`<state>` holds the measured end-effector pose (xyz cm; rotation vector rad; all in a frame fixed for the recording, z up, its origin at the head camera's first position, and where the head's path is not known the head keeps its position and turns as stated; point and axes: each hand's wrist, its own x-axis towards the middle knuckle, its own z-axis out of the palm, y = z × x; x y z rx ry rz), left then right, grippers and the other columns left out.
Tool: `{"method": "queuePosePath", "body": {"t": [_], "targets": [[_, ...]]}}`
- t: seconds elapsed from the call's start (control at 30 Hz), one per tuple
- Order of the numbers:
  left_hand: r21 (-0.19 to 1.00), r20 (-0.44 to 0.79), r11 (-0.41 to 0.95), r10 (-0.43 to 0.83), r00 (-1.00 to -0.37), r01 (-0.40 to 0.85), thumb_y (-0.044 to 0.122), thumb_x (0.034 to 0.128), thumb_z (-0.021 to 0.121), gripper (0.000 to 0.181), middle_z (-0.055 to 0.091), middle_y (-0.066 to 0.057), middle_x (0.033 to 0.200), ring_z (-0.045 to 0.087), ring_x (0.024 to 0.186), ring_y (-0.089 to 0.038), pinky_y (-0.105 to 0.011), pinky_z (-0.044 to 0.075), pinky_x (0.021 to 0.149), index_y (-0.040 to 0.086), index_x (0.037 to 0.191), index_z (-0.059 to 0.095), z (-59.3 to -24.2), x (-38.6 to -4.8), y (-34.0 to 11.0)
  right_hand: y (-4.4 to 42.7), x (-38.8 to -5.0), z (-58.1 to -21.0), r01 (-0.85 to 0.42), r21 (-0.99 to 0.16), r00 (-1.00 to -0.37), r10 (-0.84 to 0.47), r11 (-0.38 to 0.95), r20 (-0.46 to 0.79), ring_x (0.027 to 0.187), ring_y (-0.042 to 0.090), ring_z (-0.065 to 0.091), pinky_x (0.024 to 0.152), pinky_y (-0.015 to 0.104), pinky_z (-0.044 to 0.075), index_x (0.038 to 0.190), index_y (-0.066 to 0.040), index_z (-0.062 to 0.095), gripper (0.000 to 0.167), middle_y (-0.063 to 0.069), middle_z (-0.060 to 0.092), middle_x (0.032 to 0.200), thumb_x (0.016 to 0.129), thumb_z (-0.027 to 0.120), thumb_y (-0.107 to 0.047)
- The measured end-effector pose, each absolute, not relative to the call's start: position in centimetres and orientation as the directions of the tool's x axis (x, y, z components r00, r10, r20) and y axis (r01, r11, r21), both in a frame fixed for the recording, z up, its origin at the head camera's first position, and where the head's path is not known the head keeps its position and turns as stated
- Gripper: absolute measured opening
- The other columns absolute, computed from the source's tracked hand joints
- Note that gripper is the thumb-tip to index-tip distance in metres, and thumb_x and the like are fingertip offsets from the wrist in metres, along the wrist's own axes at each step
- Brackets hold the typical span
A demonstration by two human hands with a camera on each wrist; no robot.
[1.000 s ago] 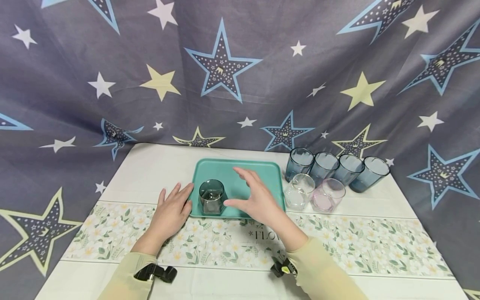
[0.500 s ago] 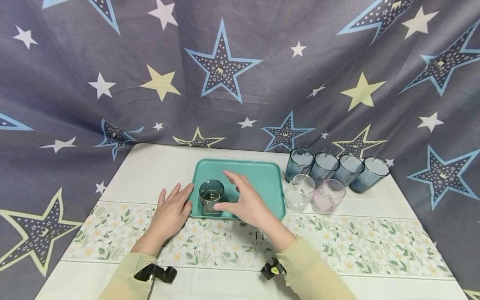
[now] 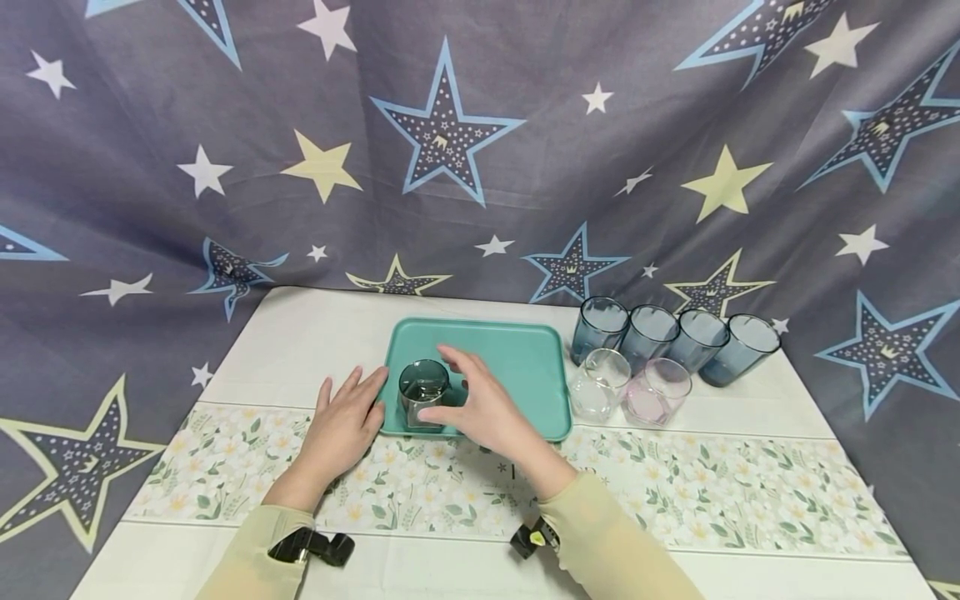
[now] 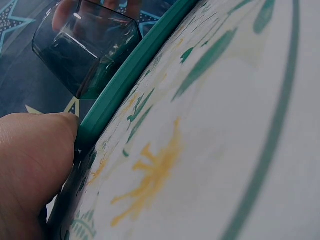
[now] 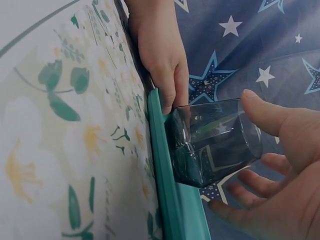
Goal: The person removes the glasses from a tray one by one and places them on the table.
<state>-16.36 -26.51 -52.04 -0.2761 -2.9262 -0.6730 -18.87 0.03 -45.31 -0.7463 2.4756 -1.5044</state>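
A smoky dark drinking glass (image 3: 423, 385) stands upright near the left front corner of the teal tray (image 3: 517, 333). My right hand (image 3: 483, 408) is at the glass's right side, thumb in front and fingers spread behind. In the right wrist view, the thumb lies by the rim of the glass (image 5: 215, 140), and a gap shows between the other fingers and its wall; whether the thumb touches cannot be told. My left hand (image 3: 343, 429) lies flat against the tray's left edge, fingers stretched out. In the left wrist view, the left thumb (image 4: 37, 150) meets the tray rim (image 4: 132, 75).
Several blue tumblers (image 3: 649, 329) stand in a row at the back right. In front of them are a clear glass (image 3: 598, 387) and a pink-tinted glass (image 3: 654, 396), close to the tray's right edge. A floral cloth (image 3: 720, 492) covers the table; a star-patterned curtain (image 3: 480, 167) hangs behind.
My right hand has moved left across the tray to the dark glass, its thumb now overlapping the glass's front. The left hand, tray and glasses have stayed where they were.
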Motion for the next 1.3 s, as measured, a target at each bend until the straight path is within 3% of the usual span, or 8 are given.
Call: {"method": "queuePosePath", "body": {"t": [0.13, 0.33, 1.3], "targets": [[0.419, 0.168, 0.883, 0.152, -0.974, 0.21, 0.021, 0.1163, 0.052, 0.058, 0.046, -0.014, 0.171, 0.028, 0.164, -0.043, -0.07, 0.001, 0.132, 0.006, 0.171, 0.041, -52.0, -16.3, -26.5, -0.2, -19.0, -45.6, -0.325, -0.864, -0.869, -0.482, 0.386, 0.112, 0.154, 0.029, 0.047, 0.125, 0.046, 0.043, 0.173, -0.019, 0.038, 0.099, 0.007, 0.046, 0.169, 0.093, 0.093, -0.036], [0.416, 0.167, 0.885, 0.151, -0.974, 0.209, 0.022, 0.1166, 0.052, 0.058, 0.046, -0.013, 0.172, 0.027, 0.165, -0.042, -0.069, 0.0, 0.132, 0.007, 0.172, 0.04, -52.2, -16.5, -26.5, -0.6, -19.1, -46.0, -0.309, -0.863, -0.875, -0.475, 0.4, 0.093, 0.155, 0.026, 0.046, 0.124, 0.051, 0.044, 0.173, -0.021, 0.039, 0.098, 0.005, 0.046, 0.169, 0.093, 0.093, -0.038], [0.415, 0.161, 0.887, 0.148, -0.976, 0.203, 0.022, 0.1168, 0.051, 0.058, 0.046, -0.013, 0.172, 0.027, 0.165, -0.041, -0.07, 0.001, 0.132, 0.007, 0.172, 0.041, -52.2, -16.4, -26.5, -1.2, -19.3, -46.7, -0.282, -0.855, -0.885, -0.462, 0.435, 0.057, 0.157, 0.03, 0.044, 0.123, 0.058, 0.043, 0.171, -0.022, 0.044, 0.092, 0.004, 0.045, 0.172, 0.094, 0.091, -0.042]]}}
